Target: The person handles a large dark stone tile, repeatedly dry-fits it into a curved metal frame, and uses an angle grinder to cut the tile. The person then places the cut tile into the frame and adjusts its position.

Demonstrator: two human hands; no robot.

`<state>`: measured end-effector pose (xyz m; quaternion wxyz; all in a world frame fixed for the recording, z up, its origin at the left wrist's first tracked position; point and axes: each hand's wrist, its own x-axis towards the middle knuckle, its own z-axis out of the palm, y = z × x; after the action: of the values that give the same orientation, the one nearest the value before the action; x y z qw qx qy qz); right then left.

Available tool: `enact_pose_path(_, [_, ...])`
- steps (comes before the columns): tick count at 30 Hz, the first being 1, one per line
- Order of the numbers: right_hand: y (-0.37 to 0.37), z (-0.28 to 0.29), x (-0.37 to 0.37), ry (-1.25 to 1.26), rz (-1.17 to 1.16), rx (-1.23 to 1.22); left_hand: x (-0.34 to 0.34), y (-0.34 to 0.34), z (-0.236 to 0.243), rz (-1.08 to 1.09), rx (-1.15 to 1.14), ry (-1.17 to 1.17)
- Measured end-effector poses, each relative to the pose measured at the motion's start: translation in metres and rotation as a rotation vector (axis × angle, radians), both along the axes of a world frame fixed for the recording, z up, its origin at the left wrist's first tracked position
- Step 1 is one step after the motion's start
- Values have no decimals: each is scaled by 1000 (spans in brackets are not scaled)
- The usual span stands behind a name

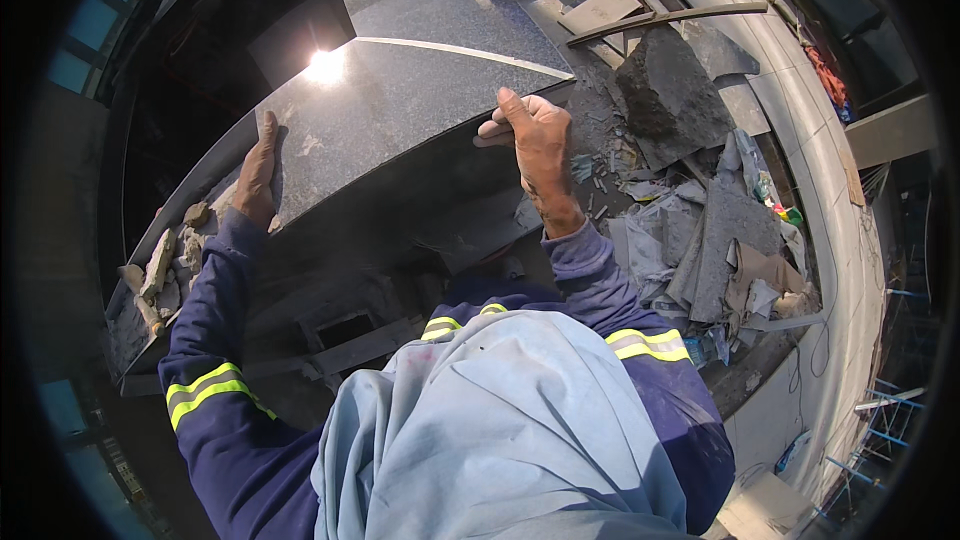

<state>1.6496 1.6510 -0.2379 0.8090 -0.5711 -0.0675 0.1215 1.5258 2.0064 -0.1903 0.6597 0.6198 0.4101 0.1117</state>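
Note:
A broad dark grey polished stone slab lies in front of me, with a pale strip across its far part and sun glare on its top. My left hand rests along the slab's left end, its visible fingers stretched out and pointing away from me; its palm side is hidden. At the slab's near right edge is my right hand. The thumb points up by the edge, apart from the half-curled fingers, and nothing shows between them. Those fingers are slightly blurred, and whether they touch the slab I cannot tell.
Broken stone pieces lie on the ledge beyond my left forearm. To the right are a big rough dark stone block, grey rubble sheets and a long narrow bar. A dark recess shows below the slab's near edge.

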Motion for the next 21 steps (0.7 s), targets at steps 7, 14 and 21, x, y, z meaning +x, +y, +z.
enact_pose_path(7, [3, 1, 27, -30, 0, -56, 22, -14, 10, 8, -41, -15])
enact_pose_path(14, [27, -6, 29, -40, -48, -107, 30, -7, 22, -68, -84, -79])
enact_pose_path(21, [64, -17, -32, -96, -144, -87, -37, 39, 1, -200, -63, -92])
